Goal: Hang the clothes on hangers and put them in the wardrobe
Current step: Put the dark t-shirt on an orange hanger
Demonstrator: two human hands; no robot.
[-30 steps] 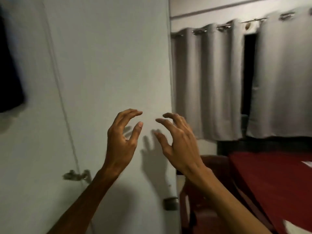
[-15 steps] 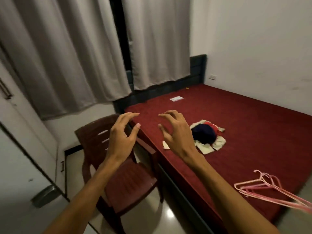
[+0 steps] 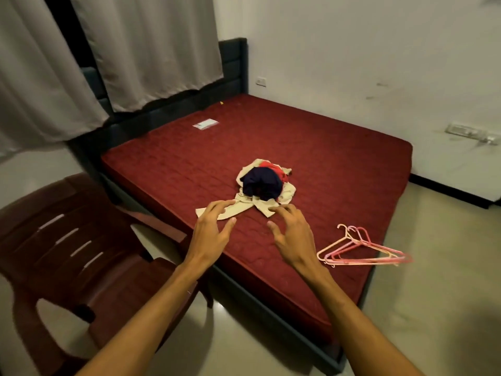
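Note:
A small pile of clothes (image 3: pixel 261 185) lies in the middle of the red mattress (image 3: pixel 339 147): a dark navy garment on top, a cream one beneath, a bit of red behind. Several pink hangers (image 3: pixel 363 249) lie on the mattress near its front right corner. My left hand (image 3: pixel 214 232) hovers with fingers spread just in front of the cream cloth. My right hand (image 3: pixel 291 232) hovers beside it, fingers also apart, holding nothing. The wardrobe is out of view.
A dark red plastic chair (image 3: pixel 70 256) stands at the left, close to the bed's near corner. Grey curtains (image 3: pixel 141 50) hang behind the dark headboard (image 3: pixel 233 66). A small white packet (image 3: pixel 206 124) lies on the mattress. Pale floor (image 3: pixel 433 294) stretches to the right.
My view has swung from the wardrobe door, past the curtains and chair, down onto the bed. Both empty hands now reach over the mattress close to the clothes pile.

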